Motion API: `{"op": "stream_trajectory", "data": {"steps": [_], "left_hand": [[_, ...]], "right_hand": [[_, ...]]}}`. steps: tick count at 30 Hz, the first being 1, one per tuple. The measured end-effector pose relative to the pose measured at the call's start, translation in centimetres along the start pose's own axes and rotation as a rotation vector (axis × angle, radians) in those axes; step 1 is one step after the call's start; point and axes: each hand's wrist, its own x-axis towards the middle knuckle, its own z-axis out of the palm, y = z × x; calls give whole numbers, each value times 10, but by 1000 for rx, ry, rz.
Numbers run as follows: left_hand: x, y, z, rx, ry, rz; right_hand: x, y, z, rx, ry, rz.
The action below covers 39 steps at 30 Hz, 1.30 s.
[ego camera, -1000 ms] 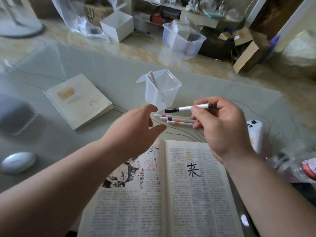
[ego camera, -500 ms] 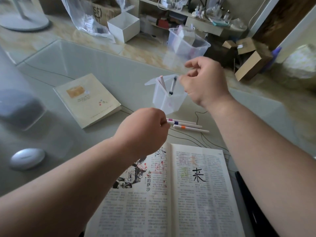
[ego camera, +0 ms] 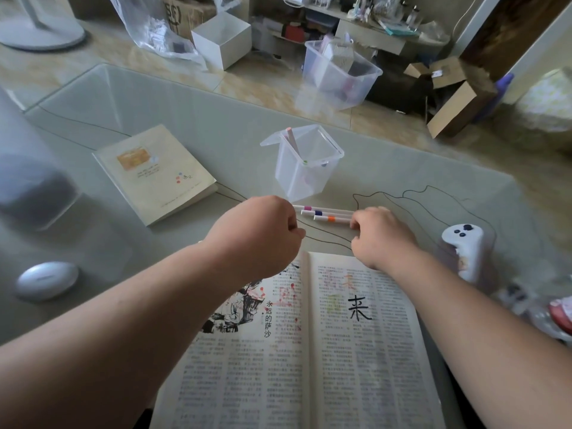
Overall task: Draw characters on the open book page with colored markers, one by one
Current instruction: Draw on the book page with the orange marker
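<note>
The open book lies at the near edge, with a black character drawn on its right page. Just beyond it three white markers lie side by side on the glass table, banded pink, purple and orange. My right hand is down at their right ends, its fingertips closed on the end of the orange-banded marker, which still rests on the table. My left hand is a closed fist by their left ends, with nothing visible in it. Behind stands a clear plastic cup holding more markers.
A closed cream book lies at the left, with a silver oval mouse nearer me. A white game controller stands right of the open book, with blurred red-capped clutter beyond it. The table's far edge borders the floor.
My right hand put the black marker into the cup, then came down to the right ends of the three markers. My left hand closed into a fist.
</note>
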Motion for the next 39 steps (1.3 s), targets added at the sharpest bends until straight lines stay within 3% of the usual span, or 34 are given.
{"op": "stream_trajectory", "data": {"steps": [4,9,15,20,25,39], "left_hand": [[-1,0,0,-5,20,14],[-3,0,-1,4,19,14],[-8,-2,-3,9,11,10],[-12,-1,-4,12,0,7],[-14,-1,-3,17,-4,21],[-19,-3,-3,47,-47,23]], "right_hand": [[5,-1,0,-37,103,-100],[9,-10,-4,-135,-41,-93],[11,-5,-2,-103,45,-146],[12,-7,-1,-172,-24,-151],[11,-5,2,-105,78,-226],[11,9,10,-29,25,-315]]}}
